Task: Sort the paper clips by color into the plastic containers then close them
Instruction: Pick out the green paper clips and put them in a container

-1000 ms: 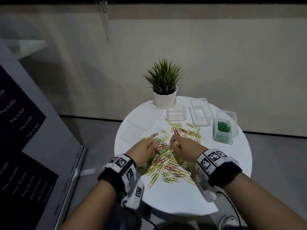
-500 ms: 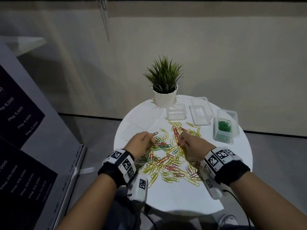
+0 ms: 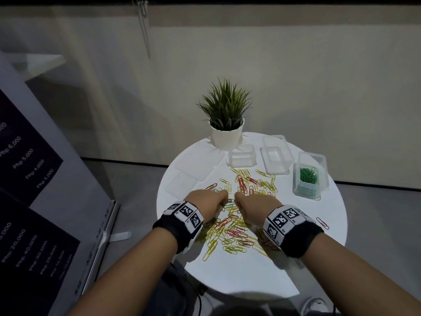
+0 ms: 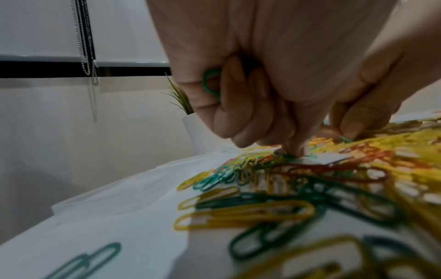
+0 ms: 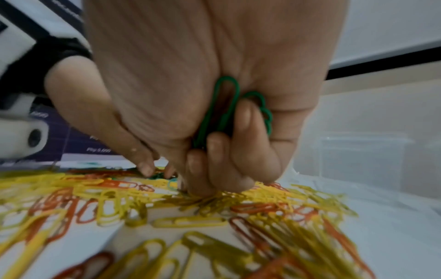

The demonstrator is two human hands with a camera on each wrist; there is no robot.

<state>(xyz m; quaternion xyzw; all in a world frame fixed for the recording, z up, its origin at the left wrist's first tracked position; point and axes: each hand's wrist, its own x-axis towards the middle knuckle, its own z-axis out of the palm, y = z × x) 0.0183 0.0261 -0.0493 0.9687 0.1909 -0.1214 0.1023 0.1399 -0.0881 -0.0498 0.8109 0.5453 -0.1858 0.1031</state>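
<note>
A pile of yellow, red and green paper clips (image 3: pixel 230 226) lies spread on the round white table (image 3: pixel 250 277). My left hand (image 3: pixel 218 198) and right hand (image 3: pixel 241 199) sit knuckle to knuckle over the pile's far part, fingers curled down. In the left wrist view a green clip (image 4: pixel 211 81) is tucked in my curled fingers while the fingertips (image 4: pixel 294 150) touch the pile. In the right wrist view my right hand grips several green clips (image 5: pixel 224 109) against the palm, and its thumb and forefinger reach down to a green clip (image 5: pixel 156 175). A clear container (image 3: pixel 306 179) holds green clips.
Two empty clear containers (image 3: pixel 242 156) (image 3: pixel 274 159) stand at the back, beside a potted plant (image 3: pixel 225 124). Clear lids (image 3: pixel 182 185) lie on the table's left. One red clip (image 3: pixel 322 222) lies apart near the right edge. A dark price board (image 3: pixel 27 201) stands at the left.
Both hands moved apart over the pile half a second ago, then came back together near its far middle. The clips stay gathered in both hands.
</note>
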